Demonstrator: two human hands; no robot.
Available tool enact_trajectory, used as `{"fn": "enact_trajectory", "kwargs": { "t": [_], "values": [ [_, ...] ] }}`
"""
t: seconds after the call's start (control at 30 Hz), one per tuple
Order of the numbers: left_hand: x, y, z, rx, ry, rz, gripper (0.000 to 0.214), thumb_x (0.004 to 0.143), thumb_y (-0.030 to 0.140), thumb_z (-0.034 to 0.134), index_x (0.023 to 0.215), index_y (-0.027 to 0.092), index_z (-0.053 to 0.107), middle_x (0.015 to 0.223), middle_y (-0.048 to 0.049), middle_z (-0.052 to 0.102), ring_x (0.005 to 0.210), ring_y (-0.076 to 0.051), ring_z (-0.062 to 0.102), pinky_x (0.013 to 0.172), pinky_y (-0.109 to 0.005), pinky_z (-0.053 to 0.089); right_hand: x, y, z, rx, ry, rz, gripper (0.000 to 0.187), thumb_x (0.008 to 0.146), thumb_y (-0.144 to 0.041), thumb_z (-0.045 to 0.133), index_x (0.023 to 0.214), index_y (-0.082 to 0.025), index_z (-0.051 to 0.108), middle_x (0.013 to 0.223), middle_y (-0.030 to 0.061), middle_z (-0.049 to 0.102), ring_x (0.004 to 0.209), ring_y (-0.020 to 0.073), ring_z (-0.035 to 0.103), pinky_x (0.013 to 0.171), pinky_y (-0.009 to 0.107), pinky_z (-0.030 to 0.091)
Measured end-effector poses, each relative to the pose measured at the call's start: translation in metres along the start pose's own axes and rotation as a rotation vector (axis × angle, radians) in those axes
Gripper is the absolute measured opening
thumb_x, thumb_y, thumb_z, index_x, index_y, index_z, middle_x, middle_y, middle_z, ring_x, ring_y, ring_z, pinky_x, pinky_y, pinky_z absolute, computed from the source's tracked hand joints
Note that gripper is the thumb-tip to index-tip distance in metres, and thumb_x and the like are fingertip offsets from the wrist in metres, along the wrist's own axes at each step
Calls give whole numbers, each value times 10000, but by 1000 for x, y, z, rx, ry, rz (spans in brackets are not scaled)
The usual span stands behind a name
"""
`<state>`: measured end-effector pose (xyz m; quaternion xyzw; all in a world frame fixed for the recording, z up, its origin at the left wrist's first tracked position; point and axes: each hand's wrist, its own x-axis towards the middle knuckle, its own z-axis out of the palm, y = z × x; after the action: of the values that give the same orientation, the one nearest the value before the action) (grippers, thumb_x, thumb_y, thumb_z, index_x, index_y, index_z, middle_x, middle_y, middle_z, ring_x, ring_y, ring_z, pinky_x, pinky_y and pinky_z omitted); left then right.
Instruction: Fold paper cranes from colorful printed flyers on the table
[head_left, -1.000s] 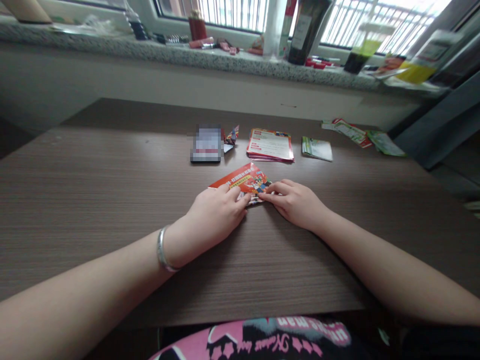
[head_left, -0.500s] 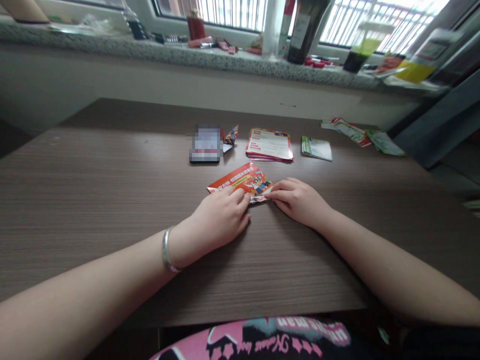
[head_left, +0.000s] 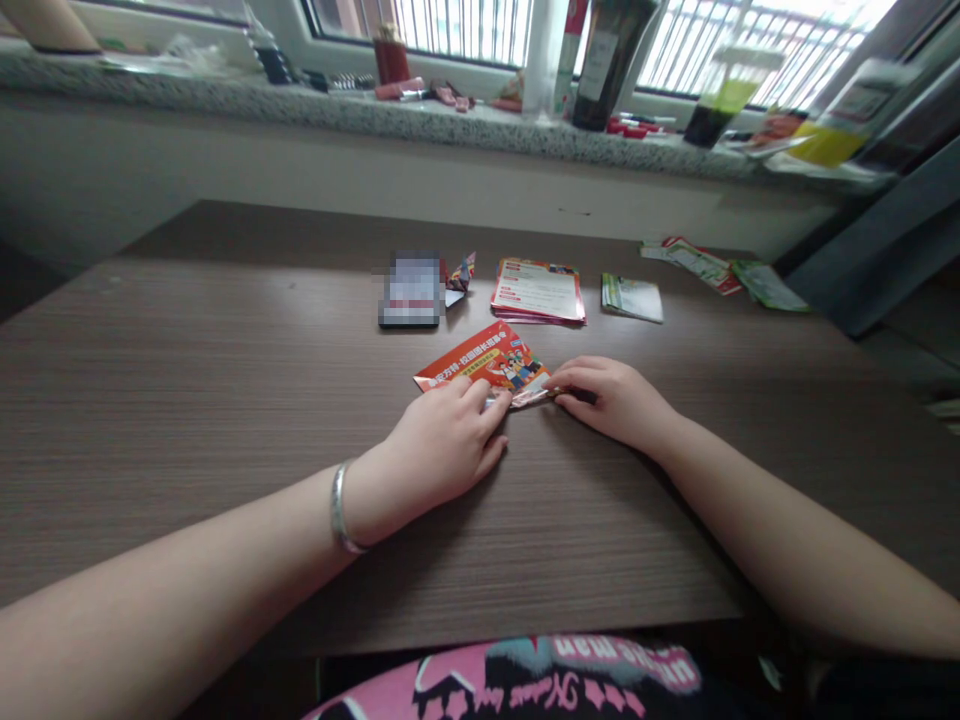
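A red printed paper flyer (head_left: 480, 355) lies on the table at a slant, its near edge folded into a narrow strip. My left hand (head_left: 454, 435), with a silver bangle at the wrist, rests flat over the flyer's near left part, fingers stretched out and pressing on the folded edge. At the near right corner, my right hand (head_left: 611, 400) pinches the end of the folded strip between thumb and fingers. The palm side of both hands is hidden.
Beyond the flyer lie a phone (head_left: 411, 290), a folded patterned paper piece (head_left: 462, 274), a stack of printed sheets (head_left: 538, 292) and a small green-white booklet (head_left: 632, 298). Paper strips (head_left: 705, 265) lie far right. Bottles (head_left: 609, 65) and small items line the windowsill (head_left: 480, 118).
My right hand has shifted slightly right along the folded edge to the flyer's corner. My left hand has slid a little right, its fingers more extended, and more of the fold shows.
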<state>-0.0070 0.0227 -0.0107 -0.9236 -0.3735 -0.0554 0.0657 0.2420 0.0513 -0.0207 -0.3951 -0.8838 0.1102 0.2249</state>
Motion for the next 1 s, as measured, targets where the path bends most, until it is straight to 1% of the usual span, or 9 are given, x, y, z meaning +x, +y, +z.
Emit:
{"fn": "enact_trajectory", "kwargs": {
  "t": [0.1, 0.2, 0.27, 0.4, 0.5, 0.63, 0.7, 0.87, 1.0],
  "values": [
    [0, 1, 0, -5, -13, 0, 458, 946, 366, 442, 1305, 103, 551, 1105, -179, 623, 1015, -306, 590, 838, -419, 508, 1, -12, 2, -177, -42, -112, 279, 934, -170, 504, 1107, -255, 706, 1121, 45, 709, 972, 186, 631, 871, 335, 506],
    [1, 1, -1, -4, -25, -2, 478, 946, 367, 440, 1324, 89, 537, 1115, -186, 620, 1033, -315, 585, 859, -431, 505, 1, -19, 5, -324, -72, -181, 309, 958, -192, 470, 1165, -257, 690, 1178, 42, 696, 993, 206, 607, 844, 345, 506],
    [1, 2, -1, 2, -26, -2, 492, 949, 377, 437, 1335, 86, 529, 1119, -186, 617, 1041, -321, 582, 870, -438, 503, 0, -21, 6, -365, -83, -192, 319, 965, -208, 466, 1201, -259, 674, 1203, 41, 686, 1017, 213, 597, 841, 344, 505],
    [0, 2, -3, 8, -42, -2, 506, 949, 401, 429, 1329, 83, 533, 1122, -187, 611, 1035, -324, 582, 855, -436, 512, -1, -20, 6, -347, -90, -180, 339, 971, -197, 448, 1231, -262, 656, 1201, 36, 682, 997, 194, 605, 852, 332, 506],
    [-1, 2, -4, -3, -65, 7, 520, 944, 422, 434, 1354, 114, 517, 1129, -184, 605, 1028, -323, 584, 842, -439, 518, -1, -19, 7, -336, -94, -191, 335, 967, -187, 448, 1212, -250, 668, 1179, 39, 689, 974, 194, 610, 856, 335, 512],
    [-3, 1, -5, -5, -68, 28, 494, 947, 355, 417, 1401, 169, 477, 1120, -173, 601, 1017, -307, 587, 834, -435, 517, -2, -17, 7, -346, -68, -186, 332, 945, -178, 479, 1200, -265, 673, 1252, 49, 650, 1003, 200, 620, 850, 335, 521],
    [-2, 0, -5, 1, -69, 32, 495, 936, 321, 424, 1404, 170, 476, 1108, -169, 603, 1007, -302, 591, 837, -435, 516, -3, -15, 6, -344, -58, -187, 340, 940, -170, 483, 1207, -271, 668, 1273, 55, 635, 1020, 198, 625, 848, 329, 525],
    [-1, 1, -5, 2, -76, 38, 544, 899, 309, 468, 1420, 154, 461, 1121, -171, 597, 1025, -307, 588, 849, -433, 516, -3, -14, 3, -341, -101, -190, 343, 926, -150, 490, 1186, -263, 684, 1207, 58, 661, 1028, 203, 616, 868, 329, 516],
    [-3, 0, -5, -5, -73, 39, 557, 897, 305, 468, 1434, 158, 447, 1159, -178, 589, 1076, -313, 575, 884, -438, 510, -2, -16, -1, -392, -115, -148, 302, 932, -206, 506, 1137, -299, 707, 1220, 59, 649, 1004, 208, 617, 803, 321, 507]
  ]
}}
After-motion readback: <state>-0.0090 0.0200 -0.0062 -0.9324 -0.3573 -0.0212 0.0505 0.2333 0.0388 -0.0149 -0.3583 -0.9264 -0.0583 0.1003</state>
